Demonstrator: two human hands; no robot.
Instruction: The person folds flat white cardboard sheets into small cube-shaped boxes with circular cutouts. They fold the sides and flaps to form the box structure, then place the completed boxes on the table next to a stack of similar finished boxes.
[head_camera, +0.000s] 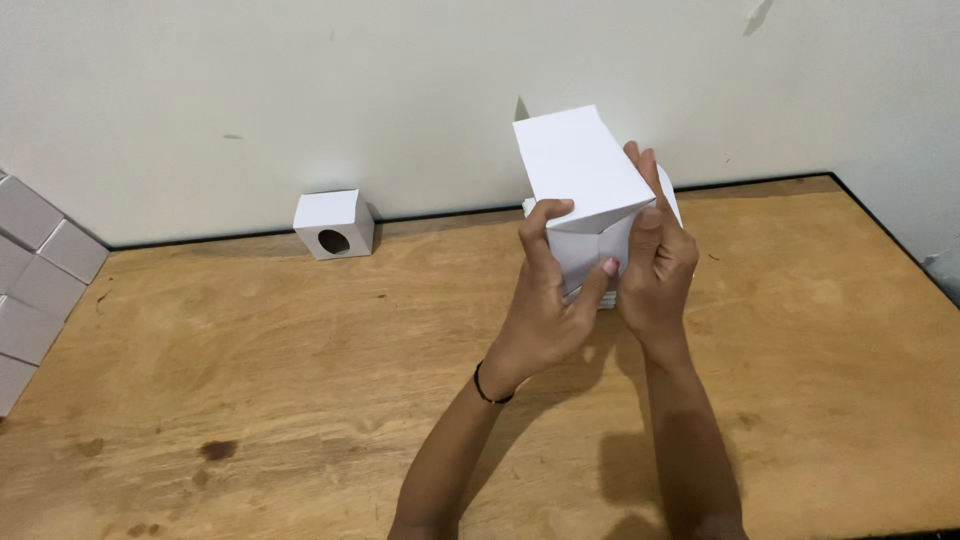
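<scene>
Holding a half-folded white cardboard box (585, 185), left hand (548, 300) and right hand (655, 265) both clamped on its lower panels. Looking light, thin, easily creased; gripping at the folds is safest.

A plain white carton (580, 165), half folded, is held up above the worktop (250, 350) at centre. A small white cube box (334, 224) with a round hole stands by the wall. Stacked white boxes (35, 270) sit at the left edge.
</scene>
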